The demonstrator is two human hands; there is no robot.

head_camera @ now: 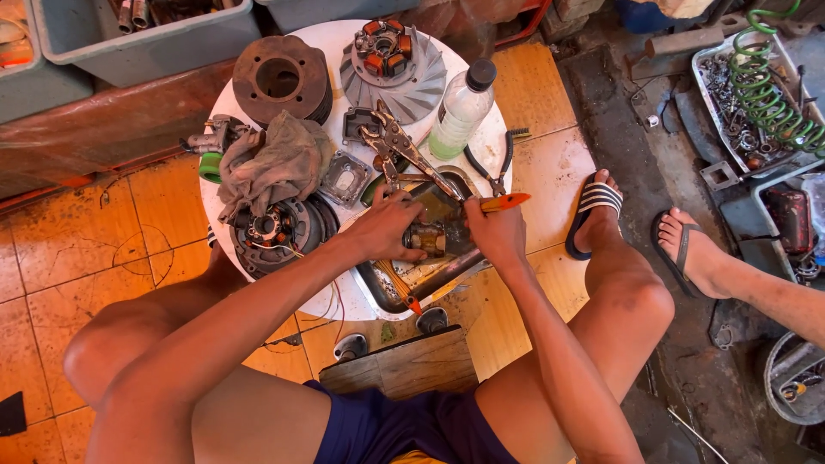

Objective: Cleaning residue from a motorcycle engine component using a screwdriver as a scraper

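A small metal engine part [432, 238] is being gripped by the left hand [387, 225] over the metal tray [388, 290] at frame centre, so drips are caught. An orange-handled tool [503, 203] is being clenched in the right hand [497, 230] against it.

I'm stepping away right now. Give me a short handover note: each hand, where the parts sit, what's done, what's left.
Left hand: gripping a small metal engine part over the metal tray.
Right hand: holding an orange-handled tool against that part.
Around them on the round white table: locking pliers, grey rag, clear bottle, black-handled pliers, round finned parts at the far edge.
Done: part is in hand over the tray.
Left: work on the part looks unfinished; how far along cannot be told.
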